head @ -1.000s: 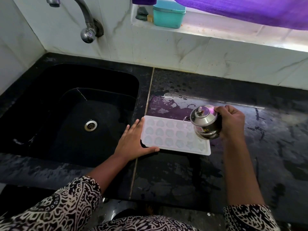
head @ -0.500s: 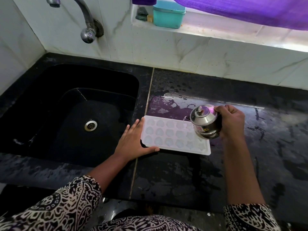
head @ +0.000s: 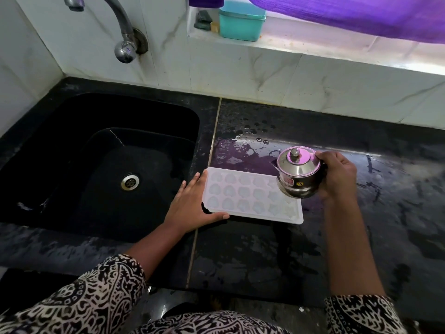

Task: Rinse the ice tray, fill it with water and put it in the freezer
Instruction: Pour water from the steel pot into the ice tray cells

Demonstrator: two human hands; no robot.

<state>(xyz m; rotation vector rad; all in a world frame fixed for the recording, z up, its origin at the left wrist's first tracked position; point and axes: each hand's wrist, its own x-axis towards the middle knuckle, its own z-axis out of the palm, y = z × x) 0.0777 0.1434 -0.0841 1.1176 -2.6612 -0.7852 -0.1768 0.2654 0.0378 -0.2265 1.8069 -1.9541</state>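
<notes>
At centre frame we see the white rectangular plastic ice tray [head: 250,196] lying flat on the wet black stone desk [head: 361,237], just right of the black sink basin [head: 96,153]. Our left hand [head: 192,208] lies flat against the tray's left end, its grip spread open, thumb along the tray's near edge. Our right hand [head: 337,174] has its grip closed around a small lidded stainless-steel pot [head: 298,174], held over the tray's right end with its spout toward the left. At upper left we see the metal tap [head: 120,32]; at top centre, a teal lidded box [head: 242,20] on the window ledge.
</notes>
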